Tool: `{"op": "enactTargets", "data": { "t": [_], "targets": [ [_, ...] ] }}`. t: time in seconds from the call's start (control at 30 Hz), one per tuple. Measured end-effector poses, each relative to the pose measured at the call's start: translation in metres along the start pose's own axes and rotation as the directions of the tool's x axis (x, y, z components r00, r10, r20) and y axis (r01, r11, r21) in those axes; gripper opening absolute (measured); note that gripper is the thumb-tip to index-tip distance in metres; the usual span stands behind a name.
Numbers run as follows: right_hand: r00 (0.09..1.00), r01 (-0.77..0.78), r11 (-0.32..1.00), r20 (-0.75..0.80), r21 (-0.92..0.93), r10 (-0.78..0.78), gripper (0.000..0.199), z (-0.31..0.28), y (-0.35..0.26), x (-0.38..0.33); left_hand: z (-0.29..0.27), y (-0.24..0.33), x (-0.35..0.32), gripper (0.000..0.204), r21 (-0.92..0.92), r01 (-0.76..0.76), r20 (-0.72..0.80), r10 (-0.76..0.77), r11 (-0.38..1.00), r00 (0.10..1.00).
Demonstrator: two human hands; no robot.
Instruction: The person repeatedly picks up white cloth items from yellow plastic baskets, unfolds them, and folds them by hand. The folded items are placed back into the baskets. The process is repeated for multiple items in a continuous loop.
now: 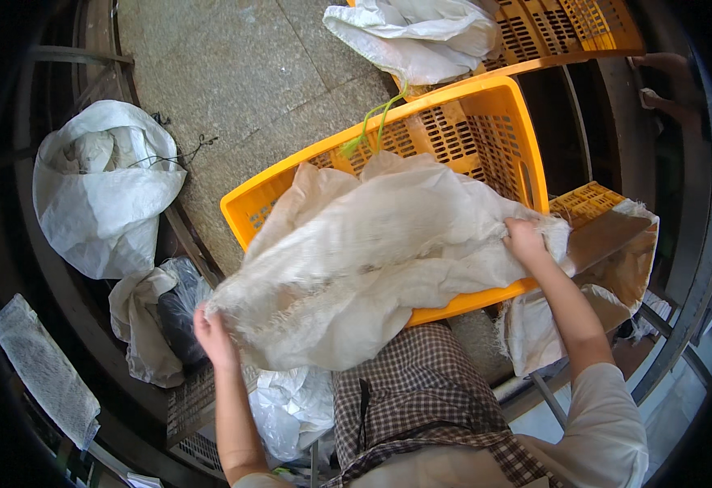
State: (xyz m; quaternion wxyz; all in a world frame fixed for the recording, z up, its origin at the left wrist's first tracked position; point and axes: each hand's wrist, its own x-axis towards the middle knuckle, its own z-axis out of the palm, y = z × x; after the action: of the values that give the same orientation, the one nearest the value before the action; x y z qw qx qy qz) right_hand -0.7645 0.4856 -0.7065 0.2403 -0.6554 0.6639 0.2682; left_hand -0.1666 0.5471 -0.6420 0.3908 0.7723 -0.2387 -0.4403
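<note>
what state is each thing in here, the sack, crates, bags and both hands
woven sack: spread open over the crate, held at two edges
yellow crate: tilted, mostly covered by the sack
second crate: behind, a white bag lying on it
white bag: on the floor, mouth open
left hand: gripping the sack's frayed edge
right hand: gripping the sack's far edge

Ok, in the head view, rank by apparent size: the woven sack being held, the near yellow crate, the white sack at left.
1. Woven sack, largest, though nearest the camera.
2. Yellow crate, partly covered, so unsure.
3. White sack.
</note>
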Motion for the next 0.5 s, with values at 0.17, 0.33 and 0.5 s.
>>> {"op": "enactTargets", "data": {
  "t": [0.17,0.33,0.5],
  "targets": [
    [0.891,-0.041,0.621,-0.252,0.783,0.377,0.016,-0.094,0.028,-0.044,-0.052,-0.029,0.085,0.022,0.942,-0.321,0.291,0.236,0.097,0.927],
    [0.724,0.239,0.512,-0.503,0.825,0.473,0.020,-0.147,0.035,0.028,-0.013,-0.051,0.162,0.016,0.443,0.388,0.042,-0.452,0.808,0.891],
    [0.724,0.207,0.634,-0.553,0.745,0.413,0.015,-0.169,0.019,0.149,0.039,-0.075,0.214,0.009,-0.424,0.364,0.081,-0.365,0.830,0.927]
  ]
}}
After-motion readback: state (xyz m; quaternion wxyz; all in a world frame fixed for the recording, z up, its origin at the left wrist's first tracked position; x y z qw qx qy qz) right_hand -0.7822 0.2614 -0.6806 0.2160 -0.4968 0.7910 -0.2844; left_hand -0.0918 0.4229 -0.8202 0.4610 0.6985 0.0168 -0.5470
